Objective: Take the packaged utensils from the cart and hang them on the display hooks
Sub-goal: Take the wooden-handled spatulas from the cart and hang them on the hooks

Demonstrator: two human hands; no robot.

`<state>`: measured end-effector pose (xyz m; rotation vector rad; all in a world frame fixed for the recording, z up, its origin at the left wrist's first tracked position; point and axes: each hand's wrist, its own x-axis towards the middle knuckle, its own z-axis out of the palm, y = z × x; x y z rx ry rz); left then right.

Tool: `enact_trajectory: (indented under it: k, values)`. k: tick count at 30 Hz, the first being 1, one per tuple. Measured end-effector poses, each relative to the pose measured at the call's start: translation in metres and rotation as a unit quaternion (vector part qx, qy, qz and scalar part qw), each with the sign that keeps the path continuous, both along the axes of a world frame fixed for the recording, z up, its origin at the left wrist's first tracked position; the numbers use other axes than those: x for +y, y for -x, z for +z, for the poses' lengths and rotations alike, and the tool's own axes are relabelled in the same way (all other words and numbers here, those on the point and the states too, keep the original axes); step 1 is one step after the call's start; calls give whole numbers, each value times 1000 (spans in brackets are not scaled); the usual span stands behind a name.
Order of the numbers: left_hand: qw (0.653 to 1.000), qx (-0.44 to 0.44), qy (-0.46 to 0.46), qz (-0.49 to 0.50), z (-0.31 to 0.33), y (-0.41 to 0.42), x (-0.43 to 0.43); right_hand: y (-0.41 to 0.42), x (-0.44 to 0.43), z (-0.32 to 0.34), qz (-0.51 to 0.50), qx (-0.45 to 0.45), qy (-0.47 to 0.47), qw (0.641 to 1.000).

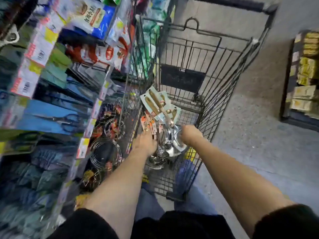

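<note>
A black wire cart (pixel 224 94) stands in front of me. In its bottom lies a pile of packaged utensils: wooden-handled ones on pale cards (pixel 158 104) at the far side, shiny steel ladles and spoons (pixel 164 149) nearer me. My left hand (pixel 144 142) reaches down onto the steel utensils and the orange-tagged handles, its fingers hidden among them. My right hand (pixel 190 134) is closed over a shiny steel utensil head at the right of the pile. The view is motion-blurred.
Display shelving (pixel 82 118) fills the left side, hung with blue-carded scissors (pixel 57 119), wire racks (pixel 103 152) and bagged goods (pixel 93 16). Grey floor (pixel 259 135) lies to the right of the cart. A low shelf of yellow packets (pixel 305 75) stands at the far right.
</note>
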<state>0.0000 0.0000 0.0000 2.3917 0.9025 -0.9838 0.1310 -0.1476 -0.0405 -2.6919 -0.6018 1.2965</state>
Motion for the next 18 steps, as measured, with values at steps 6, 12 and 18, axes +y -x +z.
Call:
enact_trajectory:
  k: [6,12,18]
  values:
    - [988,22,42,147,-46,-30,-26,-46,2,-54,64,62,38,995]
    - [984,11,44,172,-119,-52,-32,-67,23,-103,110,78,71,988]
    - [984,-15,33,172,-201,-80,-27,-82,70,-174,34,58,39,997]
